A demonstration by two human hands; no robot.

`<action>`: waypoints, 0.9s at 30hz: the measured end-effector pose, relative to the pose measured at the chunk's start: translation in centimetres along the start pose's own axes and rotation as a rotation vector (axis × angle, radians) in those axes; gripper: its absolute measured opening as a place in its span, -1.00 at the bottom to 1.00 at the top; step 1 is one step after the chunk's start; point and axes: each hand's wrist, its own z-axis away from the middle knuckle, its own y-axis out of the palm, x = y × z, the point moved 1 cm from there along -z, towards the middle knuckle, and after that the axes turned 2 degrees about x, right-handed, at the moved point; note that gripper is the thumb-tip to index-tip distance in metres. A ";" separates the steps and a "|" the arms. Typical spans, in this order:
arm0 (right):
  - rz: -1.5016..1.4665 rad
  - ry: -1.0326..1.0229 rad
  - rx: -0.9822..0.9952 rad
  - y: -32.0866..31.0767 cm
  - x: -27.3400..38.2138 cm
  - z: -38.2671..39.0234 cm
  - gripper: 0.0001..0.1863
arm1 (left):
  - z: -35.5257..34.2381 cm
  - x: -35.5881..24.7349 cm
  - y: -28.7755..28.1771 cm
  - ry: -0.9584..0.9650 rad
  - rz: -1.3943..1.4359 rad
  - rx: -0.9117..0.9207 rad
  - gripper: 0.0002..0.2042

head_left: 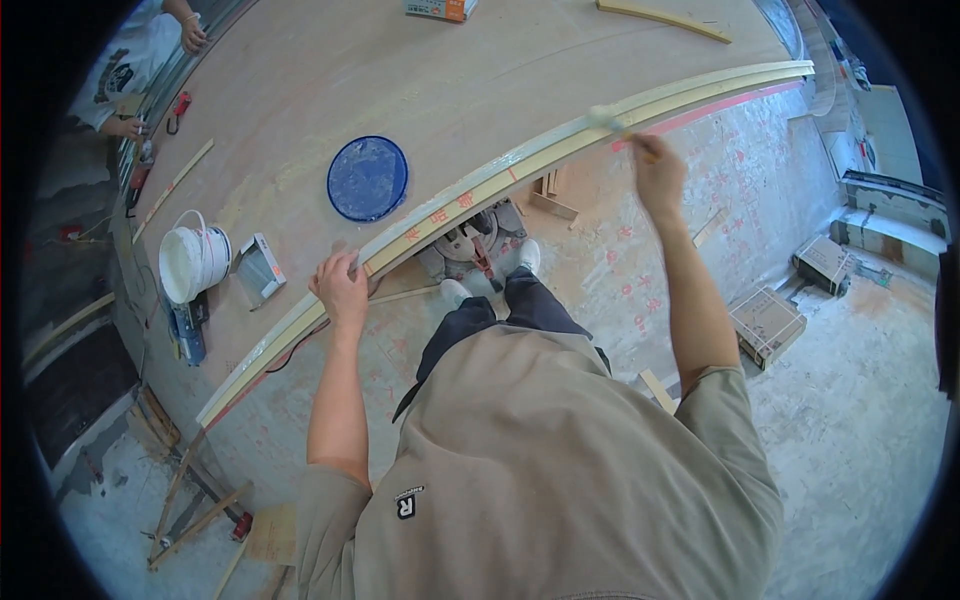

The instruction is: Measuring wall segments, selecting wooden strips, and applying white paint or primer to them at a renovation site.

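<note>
A long pale wooden strip (490, 186) runs along the near edge of a broad board-topped table, with a glossy, whitish wet-looking coat along its top. My left hand (343, 289) is closed over the strip left of its middle, fingers curled on the coated side. Out to the right, my right hand (658, 180) grips the handle of a paintbrush (602, 118). The brush's pale bristles are at the strip's coated top; whether they press on it is hard to tell. Red marks show on the strip's near face.
On the table are a blue lid (368, 178), a white bucket (190, 262), an open small box (259, 270) and a loose wood strip (665, 18). Below, a saw (472, 245) stands by my feet. Cartons (767, 325) sit right. Another person's hand (193, 35) shows far left.
</note>
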 end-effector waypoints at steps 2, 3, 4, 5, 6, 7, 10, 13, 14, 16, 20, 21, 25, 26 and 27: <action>0.164 0.069 -0.093 -2.0 0.3 -1.3 -0.78 | 0.1 0.1 0.0 -0.014 -0.001 0.000 -0.74; 0.158 0.063 -0.084 -1.5 0.7 -0.9 -0.78 | 0.2 0.1 -0.1 -0.017 0.003 -0.002 -0.74; 0.065 0.048 -0.057 -0.6 1.1 0.0 -0.78 | 0.2 0.2 -0.1 -0.029 -0.001 -0.004 -0.74; -0.028 0.033 -0.028 0.4 1.7 1.0 -0.78 | 0.2 0.3 -0.1 -0.027 0.005 -0.010 -0.74; -0.046 -0.031 0.002 2.0 3.0 3.0 -0.77 | 0.0 0.2 0.0 -0.016 0.015 -0.014 -0.75; -0.149 -0.005 0.102 3.8 4.1 5.4 -0.78 | -0.1 0.1 0.1 -0.021 0.016 -0.014 -0.75; -0.184 -0.030 0.407 7.6 11.3 11.8 -0.81 | 0.0 0.3 0.4 -0.007 0.008 -0.004 -0.72; -0.317 -0.177 0.420 9.2 14.4 14.4 -0.82 | 0.1 0.6 0.2 0.001 0.034 -0.005 -0.73; -0.371 -0.221 0.394 9.5 14.9 14.7 -0.82 | 0.2 0.7 0.1 0.009 0.038 -0.011 -0.74; -0.336 -0.134 0.273 9.2 14.0 13.6 -0.83 | 0.3 0.9 0.1 0.014 0.045 -0.017 -0.76; -0.226 -0.080 0.247 10.3 13.5 14.3 -0.83 | 0.4 0.8 0.1 0.055 0.081 -0.053 -0.76; -0.193 -0.135 0.318 11.1 14.4 15.4 -0.83 | 0.3 0.9 0.1 0.068 0.089 -0.062 -0.76; -0.377 -0.300 0.536 12.9 19.0 18.5 -0.84 | 0.1 1.0 -0.1 0.083 0.117 -0.059 -0.76; -0.328 -0.265 0.476 13.7 17.9 18.6 -0.78 | -0.1 0.9 -0.3 0.104 0.119 -0.069 -0.76; -0.301 -0.184 0.432 13.3 17.2 17.8 -0.76 | 0.0 1.2 -0.3 0.112 0.117 -0.078 -0.76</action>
